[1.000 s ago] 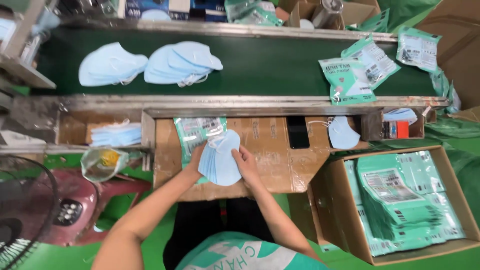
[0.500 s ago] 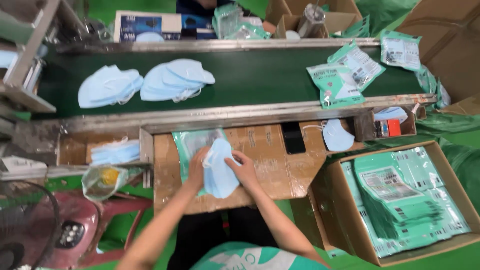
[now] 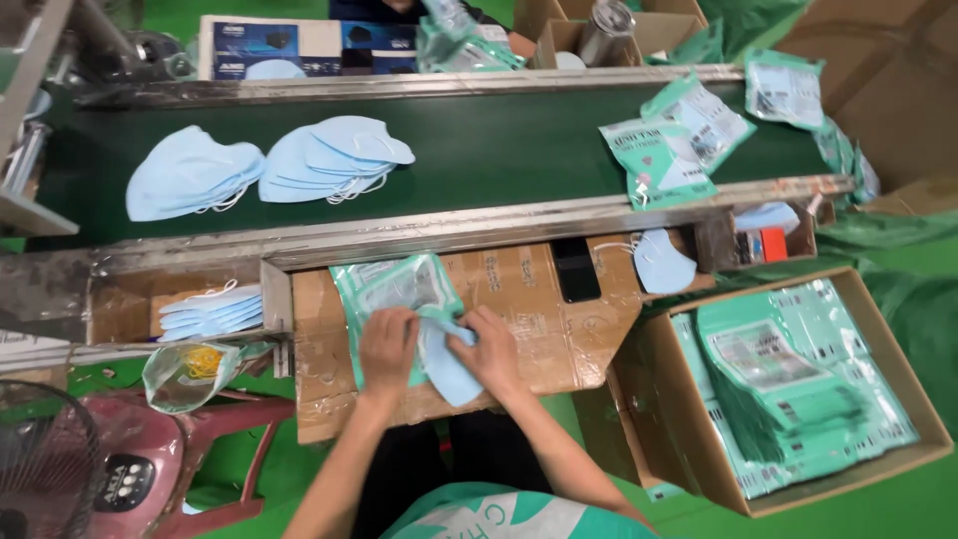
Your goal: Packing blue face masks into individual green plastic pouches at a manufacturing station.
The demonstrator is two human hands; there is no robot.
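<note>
Bare forearms and hands without gloves; a green top with white lettering, dark trousers below.

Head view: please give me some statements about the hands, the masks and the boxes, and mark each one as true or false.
1. Both hands, left hand and right hand, touch the light blue masks. True.
2. The green pouch lies on the conveyor belt. False: it lies on the cardboard worktop, under the hands.
3. Two piles of masks lie on the belt. True.
4. The cardboard box at the right is empty. False: it holds stacked green packets.
</note>
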